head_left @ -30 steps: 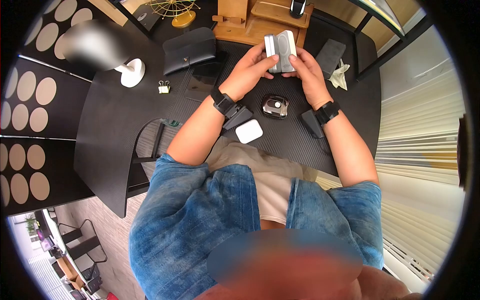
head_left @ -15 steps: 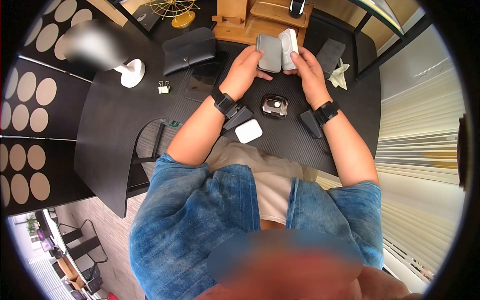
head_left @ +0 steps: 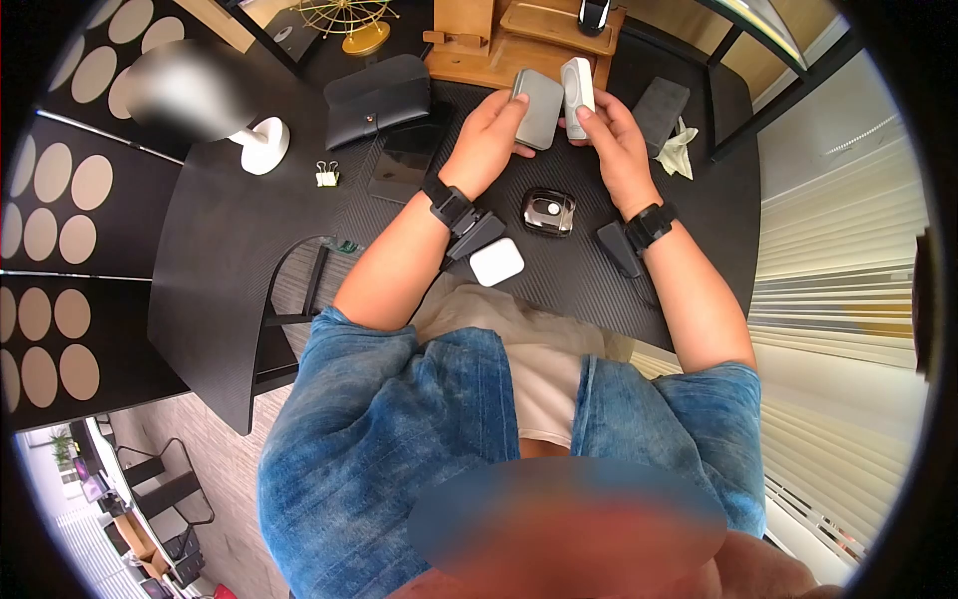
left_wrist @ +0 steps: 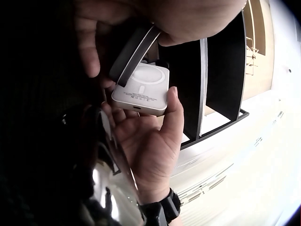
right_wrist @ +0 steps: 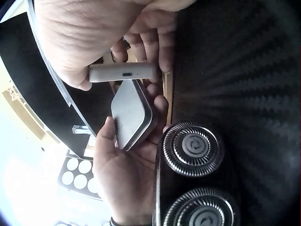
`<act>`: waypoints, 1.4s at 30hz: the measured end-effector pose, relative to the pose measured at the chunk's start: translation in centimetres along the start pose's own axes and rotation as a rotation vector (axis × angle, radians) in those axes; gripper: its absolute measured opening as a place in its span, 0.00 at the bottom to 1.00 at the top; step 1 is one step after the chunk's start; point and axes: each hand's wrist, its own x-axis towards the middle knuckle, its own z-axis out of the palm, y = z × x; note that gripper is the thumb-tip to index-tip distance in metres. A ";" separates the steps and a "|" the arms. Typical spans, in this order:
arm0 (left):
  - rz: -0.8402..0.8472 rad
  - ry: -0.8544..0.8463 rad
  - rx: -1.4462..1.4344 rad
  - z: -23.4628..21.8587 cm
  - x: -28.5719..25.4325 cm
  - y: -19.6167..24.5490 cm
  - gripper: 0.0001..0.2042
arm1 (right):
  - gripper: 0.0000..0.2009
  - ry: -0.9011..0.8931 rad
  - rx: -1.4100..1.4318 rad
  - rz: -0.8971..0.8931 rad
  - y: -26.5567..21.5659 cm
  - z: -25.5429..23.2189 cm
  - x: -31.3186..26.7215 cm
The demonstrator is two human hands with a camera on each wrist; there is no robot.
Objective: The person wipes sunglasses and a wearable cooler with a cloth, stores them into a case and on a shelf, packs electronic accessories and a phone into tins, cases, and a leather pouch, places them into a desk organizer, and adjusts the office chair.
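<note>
In the head view the left hand (head_left: 485,140) grips a grey, rounded flat case (head_left: 539,108), thumb on its face. Beside it, the right hand (head_left: 621,150) pinches a white power bank (head_left: 576,98) with a round ring on one face. Seen from the left wrist, the white block (left_wrist: 143,87) shows its ring and a port on its end, and the grey case (left_wrist: 136,56) stands edge-on. From the right wrist, the case (right_wrist: 129,110) looks like two stacked layers, close to the white block (right_wrist: 123,73); whether they touch, I cannot tell.
Nearer the body lie a dark shiny shaver (head_left: 549,212) and a white rounded case (head_left: 497,262). To the left are a black pouch (head_left: 378,100), a dark tablet-like slab (head_left: 404,160) and a binder clip (head_left: 327,174). A dark box (head_left: 661,112) and white cloth (head_left: 679,152) lie right.
The grey case and the white block, held nearly together a second ago, have moved apart. The case's broad face has turned up, and the white block has tilted to a narrower view.
</note>
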 end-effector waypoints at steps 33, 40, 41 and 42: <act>0.157 -0.016 0.111 -0.1 1.0 -2.4 0.16 | 0.25 0.133 -0.023 -0.053 0.3 -0.2 0.3; 0.204 0.004 0.138 -0.3 1.3 -2.9 0.21 | 0.25 0.136 -0.025 -0.047 0.5 -0.3 0.3; 0.212 0.003 0.153 -0.3 1.3 -2.8 0.22 | 0.26 0.135 -0.027 -0.046 0.6 -0.3 0.3; 0.211 0.003 0.153 -0.3 1.3 -2.7 0.22 | 0.26 0.135 -0.027 -0.046 0.5 -0.3 0.3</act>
